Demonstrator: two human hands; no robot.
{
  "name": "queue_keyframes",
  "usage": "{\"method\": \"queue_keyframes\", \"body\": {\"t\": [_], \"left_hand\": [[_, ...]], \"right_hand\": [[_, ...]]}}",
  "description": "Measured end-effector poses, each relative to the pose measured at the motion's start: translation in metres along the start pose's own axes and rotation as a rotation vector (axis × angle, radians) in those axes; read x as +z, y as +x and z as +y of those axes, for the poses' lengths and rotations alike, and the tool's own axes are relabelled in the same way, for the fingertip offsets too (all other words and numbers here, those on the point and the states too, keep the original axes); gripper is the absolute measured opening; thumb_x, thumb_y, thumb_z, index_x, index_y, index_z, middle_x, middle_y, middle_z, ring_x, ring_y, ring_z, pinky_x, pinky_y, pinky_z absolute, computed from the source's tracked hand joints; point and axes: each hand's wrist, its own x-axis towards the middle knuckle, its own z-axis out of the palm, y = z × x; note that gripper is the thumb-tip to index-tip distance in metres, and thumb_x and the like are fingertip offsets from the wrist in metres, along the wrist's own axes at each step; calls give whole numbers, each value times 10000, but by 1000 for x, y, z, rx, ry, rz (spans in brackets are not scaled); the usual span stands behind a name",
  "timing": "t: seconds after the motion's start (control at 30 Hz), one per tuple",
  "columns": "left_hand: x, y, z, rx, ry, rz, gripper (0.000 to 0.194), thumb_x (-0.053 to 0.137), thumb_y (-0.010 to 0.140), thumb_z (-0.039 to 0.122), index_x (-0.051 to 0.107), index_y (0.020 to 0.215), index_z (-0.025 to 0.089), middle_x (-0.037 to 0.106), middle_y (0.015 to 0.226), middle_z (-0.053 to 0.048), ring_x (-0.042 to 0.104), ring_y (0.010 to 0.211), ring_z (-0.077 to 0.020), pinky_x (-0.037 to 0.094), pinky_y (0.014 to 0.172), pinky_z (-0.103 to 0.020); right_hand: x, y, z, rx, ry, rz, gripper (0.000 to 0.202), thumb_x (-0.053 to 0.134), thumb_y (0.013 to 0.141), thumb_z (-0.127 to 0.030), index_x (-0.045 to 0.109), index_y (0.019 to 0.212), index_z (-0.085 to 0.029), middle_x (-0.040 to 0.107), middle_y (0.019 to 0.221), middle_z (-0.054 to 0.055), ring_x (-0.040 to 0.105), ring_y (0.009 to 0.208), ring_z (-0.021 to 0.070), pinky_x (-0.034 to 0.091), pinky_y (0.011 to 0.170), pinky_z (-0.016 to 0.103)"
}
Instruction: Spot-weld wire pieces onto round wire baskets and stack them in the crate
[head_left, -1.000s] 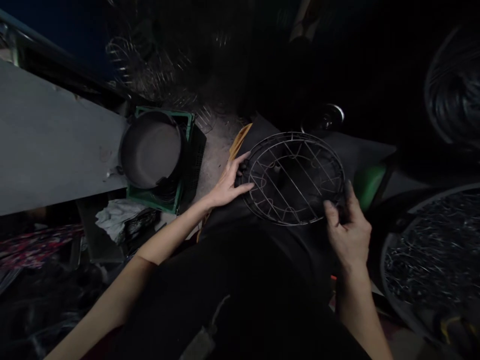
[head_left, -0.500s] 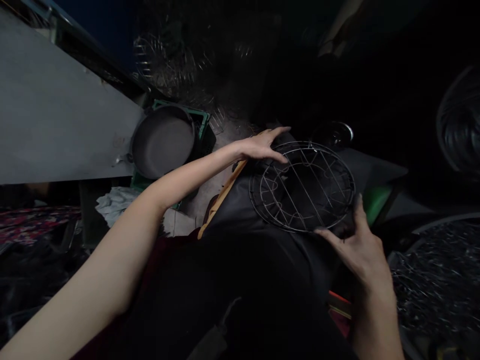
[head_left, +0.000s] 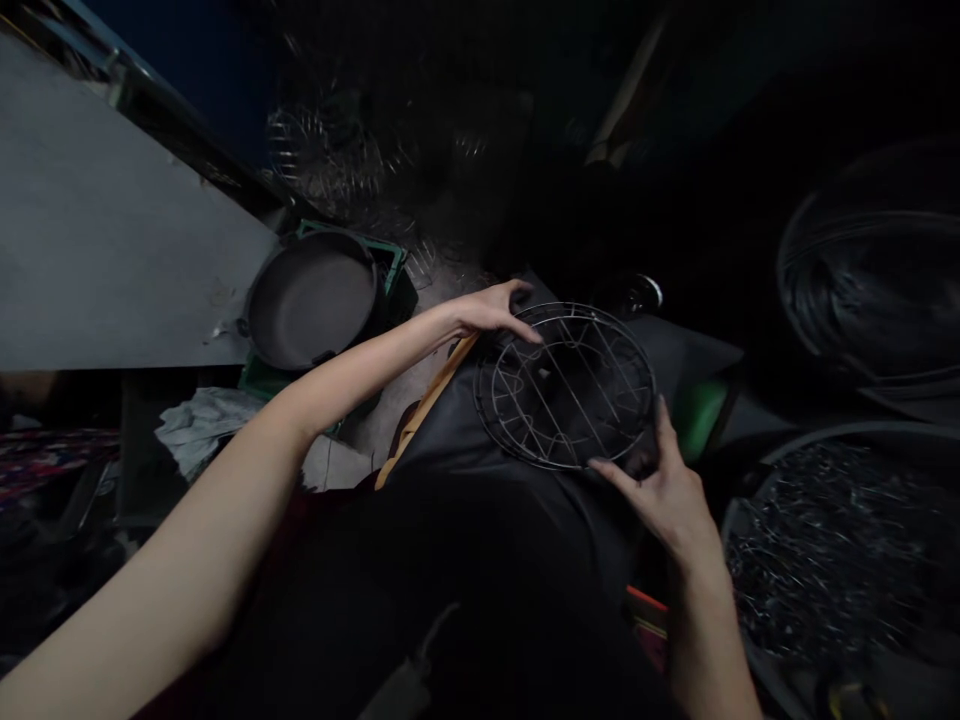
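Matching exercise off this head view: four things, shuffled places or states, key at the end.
Things
1. Wire rack
2. Round basin
3. Cloth
4. Small metal pieces

Places or states
A. In the round tub at the picture's right
B. Between the left hand and right hand
C. Pale and crumpled
D. Over the green crate

Pairs: 1-B, 2-D, 3-C, 4-A

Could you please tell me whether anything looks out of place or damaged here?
Nothing looks clearly damaged: the round wire rack between the left hand and the right hand appears whole, though the light is dim. The pale crumpled material near the green crate looks untidy, bunched up rather than folded.
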Motion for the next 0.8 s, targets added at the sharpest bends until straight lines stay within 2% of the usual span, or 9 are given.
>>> {"method": "queue_keyframes", "body": {"t": [0.1, 0.2, 0.33, 0.43, 0.5, 0.57, 0.6, 0.7, 0.8], "left_hand": [[3, -10, 3, -77, -87, 6, 852, 862, 476, 159, 489, 1232, 41, 641, 1071, -158, 622, 972, -240, 480, 906, -425], [4, -18, 8, -134, -103, 3, 755, 872, 446, 143, 545, 1120, 45, 666, 897, -91, 639, 808, -184, 502, 831, -404], [5, -28, 12, -102, -65, 37, 754, 881, 404, 136, 545, 1076, 77, 638, 756, -9, 605, 692, -127, 497, 760, -360], [8, -39, 14, -3, -33, 74, 744, 876, 402, 167, 547, 1065, 87, 641, 798, -22, 600, 720, -127, 488, 763, -342], [10, -48, 18, 58, 17, 102, 730, 868, 413, 199, 559, 1065, 91, 647, 842, -37, 601, 756, -137, 484, 783, -338], [11, -59, 26, 101, 92, 144, 737, 862, 428, 239, 569, 1090, 98, 655, 889, -53, 608, 803, -159, 485, 801, -339], [10, -64, 32, 117, 137, 165, 753, 860, 435, 259, 571, 1112, 103, 660, 918, -63, 614, 835, -176, 488, 807, -342], [4, -80, 61, 187, 300, 233, 812, 857, 458, 322, 557, 1188, 133, 664, 1023, -87, 621, 955, -229, 490, 846, -352], [-1, -97, 93, 363, 493, 267, 857, 820, 530, 328, 476, 1297, 161, 628, 1160, -106, 592, 1082, -262, 469, 920, -365]], "right_hand": [[1, -3, 1, -50, 18, 3, 1139, 665, 659, -659, 141, 1502, -100, 477, 518, -78, 515, 470, 150, 466, 538, 276], [1, -5, 2, -72, 29, -2, 1121, 660, 668, -656, 157, 1498, -95, 459, 515, -83, 505, 465, 147, 465, 530, 272], [1, -8, 5, -83, 52, 5, 1113, 669, 662, -641, 168, 1497, -103, 460, 512, -88, 490, 457, 144, 469, 529, 271], [1, -14, 7, -58, 91, 32, 1086, 674, 664, -613, 171, 1502, -141, 566, 584, -57, 579, 541, 167, 505, 592, 284], [-1, -17, 6, -47, 135, 34, 1065, 675, 659, -599, 189, 1502, -166, 671, 743, 5, 663, 709, 212, 534, 662, 312], [-3, -17, 5, -58, 169, 30, 1037, 664, 662, -597, 210, 1500, -189, 707, 902, 54, 680, 874, 256, 549, 722, 342], [-4, -15, 3, -62, 170, 30, 1019, 653, 668, -603, 223, 1499, -199, 711, 930, 63, 680, 900, 272, 554, 731, 358], [-7, -4, -2, -57, 129, 23, 972, 608, 687, -643, 259, 1492, -227, 720, 925, 75, 692, 819, 307, 564, 694, 406], [-6, 10, -8, -90, 135, 33, 931, 575, 706, -665, 283, 1485, -248, 683, 1095, 94, 684, 865, 326, 565, 705, 426]]}}
